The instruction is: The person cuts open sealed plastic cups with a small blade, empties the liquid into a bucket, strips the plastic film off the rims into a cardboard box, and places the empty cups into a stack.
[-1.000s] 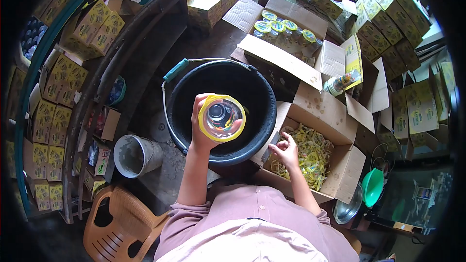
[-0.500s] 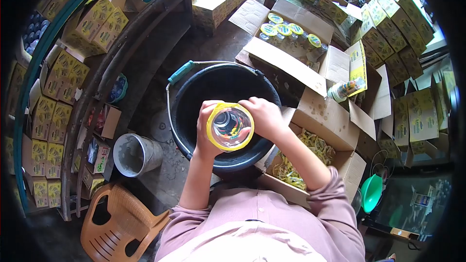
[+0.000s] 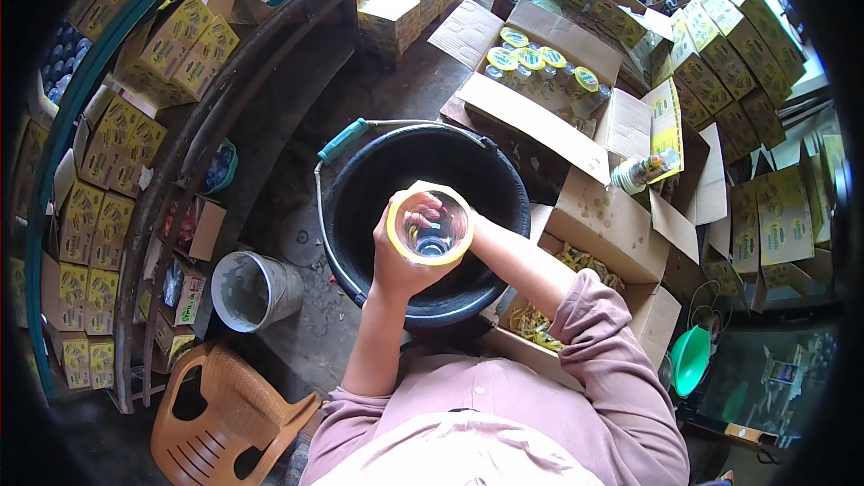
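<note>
My left hand (image 3: 394, 263) is closed round the left side of a clear plastic cup (image 3: 457, 227) with a yellow rim. The cup's mouth faces up toward me, and its round bottom shows inside. My right hand (image 3: 481, 239) is mostly hidden behind the cup; its curled fingers show through the clear wall, apparently gripping the far side. Both hands are above a large black bucket (image 3: 360, 189) with a wire handle and a teal grip (image 3: 343, 140).
An open carton (image 3: 531, 121) holds several yellow-lidded cups (image 3: 528, 58); a cup stack (image 3: 645, 169) lies beside it. Another carton (image 3: 603, 207) contains yellow strips (image 3: 535, 315). A grey pail (image 3: 258, 292) and a brown chair (image 3: 225, 414) stand left. Printed boxes (image 3: 175, 49) fill the shelves.
My right hand has moved from the cup's right rim down behind it, its fingers now showing through the wall. The cup has tilted, and its visible bottom has shifted lower.
</note>
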Tool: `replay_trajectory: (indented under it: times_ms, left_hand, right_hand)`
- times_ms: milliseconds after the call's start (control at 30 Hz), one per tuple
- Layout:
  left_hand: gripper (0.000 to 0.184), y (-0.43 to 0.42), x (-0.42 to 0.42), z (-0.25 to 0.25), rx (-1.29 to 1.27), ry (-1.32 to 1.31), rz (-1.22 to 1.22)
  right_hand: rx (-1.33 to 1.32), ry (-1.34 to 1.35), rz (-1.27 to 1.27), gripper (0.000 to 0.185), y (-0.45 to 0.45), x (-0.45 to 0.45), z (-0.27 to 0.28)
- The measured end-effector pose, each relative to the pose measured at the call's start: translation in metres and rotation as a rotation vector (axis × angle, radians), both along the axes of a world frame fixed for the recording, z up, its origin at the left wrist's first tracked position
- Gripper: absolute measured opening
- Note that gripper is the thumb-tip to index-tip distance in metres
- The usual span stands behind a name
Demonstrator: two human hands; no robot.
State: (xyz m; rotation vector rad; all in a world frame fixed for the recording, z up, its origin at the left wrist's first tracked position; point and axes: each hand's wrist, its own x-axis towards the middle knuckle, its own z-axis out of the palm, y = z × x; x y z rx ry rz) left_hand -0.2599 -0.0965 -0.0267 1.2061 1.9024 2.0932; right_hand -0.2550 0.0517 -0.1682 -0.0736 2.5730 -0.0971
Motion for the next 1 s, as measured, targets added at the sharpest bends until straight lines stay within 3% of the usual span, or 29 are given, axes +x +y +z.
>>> replay_trajectory:
  times_ms: [33, 100, 233, 400, 533, 633, 700, 800, 833, 900, 1000]
  left_hand:
    - [0.060, 0.001, -0.001, 0.001, -0.009, -0.013, 0.005]
    - [0.059, 0.001, 0.000, 0.002, -0.034, -0.043, 0.014]
    - [0.059, 0.001, 0.001, 0.001, -0.057, -0.074, -0.001]
    - [0.059, 0.001, 0.000, 0.004, -0.030, -0.040, 0.006]
    - [0.061, 0.000, -0.004, 0.000, -0.006, 0.025, 0.025]
    - [0.062, 0.000, -0.003, 0.004, 0.026, 0.095, 0.014]
    - [0.060, 0.000, -0.003, 0.004, 0.030, 0.112, 0.019]
    - [0.057, 0.001, -0.004, 0.008, 0.040, 0.174, 0.036]
    - [0.058, 0.001, -0.004, 0.008, 0.040, 0.185, 0.040]
    - [0.058, 0.001, -0.004, 0.009, 0.040, 0.209, 0.043]
    - [0.060, 0.002, -0.004, 0.007, 0.044, 0.217, 0.053]
  right_hand:
    - [0.008, 0.210, 0.037, 0.036, 0.001, 0.001, -0.008]
    - [0.010, 0.311, 0.064, 0.033, -0.001, 0.000, -0.015]
    - [-0.050, 0.061, 0.015, 0.029, -0.004, -0.003, -0.009]
    - [-0.137, 0.053, -0.035, 0.024, -0.005, -0.003, 0.005]
    - [-0.308, 0.033, -0.166, 0.021, 0.011, 0.018, 0.049]
    - [-0.373, 0.180, -0.205, 0.019, 0.020, 0.038, 0.105]
    - [-0.387, 0.445, -0.171, 0.015, 0.015, 0.045, 0.141]
    - [-0.294, 0.556, 0.028, 0.014, 0.020, 0.062, 0.157]
    - [-0.174, 0.405, 0.096, 0.013, 0.020, 0.072, 0.150]
    - [-0.242, 0.557, 0.152, 0.013, 0.022, 0.082, 0.147]
    - [-0.152, 0.692, 0.127, 0.013, 0.009, 0.091, 0.188]
